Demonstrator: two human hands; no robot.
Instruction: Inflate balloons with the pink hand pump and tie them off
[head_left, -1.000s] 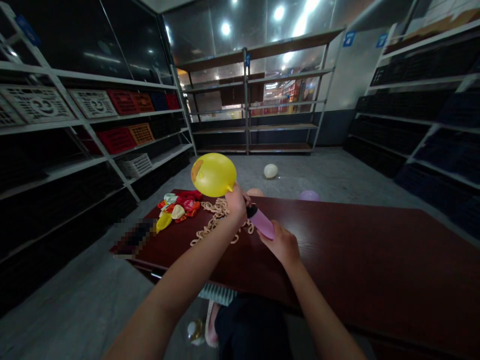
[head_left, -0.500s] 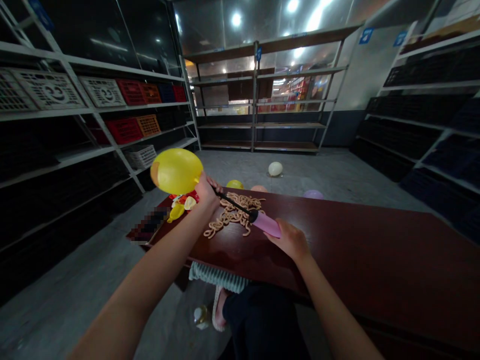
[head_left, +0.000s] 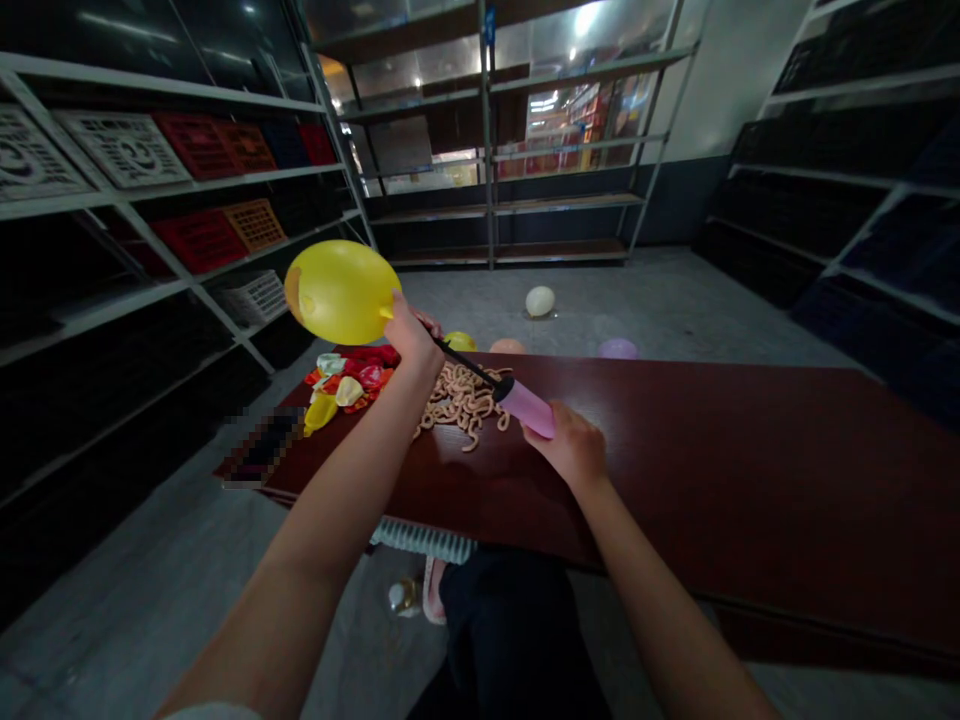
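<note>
A yellow balloon, inflated, has its neck pinched in the fingers of my left hand. From that hand a black rod runs down to the pink barrel of a balloon pump. Wrapped around the barrel is my right hand, its fingers closed. How the neck meets the pump's nozzle is hidden by my left hand. Beneath the rod, a pile of beige long uninflated balloons or string-like pieces lies on the dark red table. Limp coloured balloons lie left of my left wrist.
A blurred dark flat item is at the table's left corner. Inflated balloons, including a white one and a purple one, are beyond the table. Shelves with crates line the left wall. A bottle stands on the floor by my foot.
My view has tilted down and the scene sits higher in it. The yellow balloon looks slightly larger. Both hands keep their hold.
</note>
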